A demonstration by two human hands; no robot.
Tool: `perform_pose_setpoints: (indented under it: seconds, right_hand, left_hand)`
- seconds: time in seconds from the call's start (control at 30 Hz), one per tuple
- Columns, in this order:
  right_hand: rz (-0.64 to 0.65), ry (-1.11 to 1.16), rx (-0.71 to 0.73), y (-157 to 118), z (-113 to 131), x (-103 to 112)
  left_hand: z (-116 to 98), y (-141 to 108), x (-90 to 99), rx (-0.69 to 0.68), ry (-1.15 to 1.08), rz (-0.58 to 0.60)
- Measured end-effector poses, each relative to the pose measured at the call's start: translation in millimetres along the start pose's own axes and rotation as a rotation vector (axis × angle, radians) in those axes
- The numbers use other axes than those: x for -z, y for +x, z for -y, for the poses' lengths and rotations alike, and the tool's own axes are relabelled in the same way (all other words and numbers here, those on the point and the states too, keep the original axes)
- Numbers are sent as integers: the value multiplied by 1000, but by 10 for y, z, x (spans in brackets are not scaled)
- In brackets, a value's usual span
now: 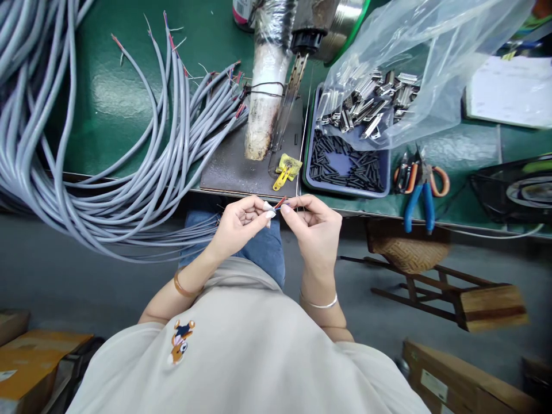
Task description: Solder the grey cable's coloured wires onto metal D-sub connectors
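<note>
Just off the table's front edge, my left hand [244, 221] pinches the end of a grey cable between thumb and fingertip. Thin red and blue wires [280, 202] stick out of that end toward the right. My right hand [313, 221] pinches those wires between thumb and forefinger, almost touching the left fingertips. A big bundle of grey cables [172, 149], many with stripped red and white wire ends, spreads to the left. A yellow clip on a yellow pad [284, 171] lies on a dark board [228, 167] beyond my hands.
A blue tray [345, 188] holds short black tubes, with metal connectors [373, 103] in a clear plastic bag [435, 109] above. Blue-handled pliers [419, 201] and orange-handled cutters [405, 175] lie to the right. A wrapped white post [267, 86] stands over the board. A wooden stool [491, 305] is below.
</note>
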State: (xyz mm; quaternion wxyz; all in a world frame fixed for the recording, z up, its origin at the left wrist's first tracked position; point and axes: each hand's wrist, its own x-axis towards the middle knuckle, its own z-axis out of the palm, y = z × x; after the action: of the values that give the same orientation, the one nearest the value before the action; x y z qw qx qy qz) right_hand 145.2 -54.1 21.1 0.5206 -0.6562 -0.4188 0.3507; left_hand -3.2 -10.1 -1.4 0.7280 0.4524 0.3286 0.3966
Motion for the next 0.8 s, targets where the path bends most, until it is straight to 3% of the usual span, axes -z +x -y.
perform_pose_setpoints:
  seconds: [0.4, 0.5, 0.67, 0.8]
  right_hand:
    - [36, -111, 109, 48, 90, 28]
    - [21, -72, 109, 42, 41, 16]
    - [66, 56, 47, 39, -57, -1]
    - [85, -17, 142, 15, 3, 8]
  left_hand:
    - [75, -63, -63, -64, 185, -96]
    - [71, -76, -105, -78, 138, -150]
    - [-43, -23, -113, 116, -143, -120]
    - [-126, 33, -57, 228, -203, -23]
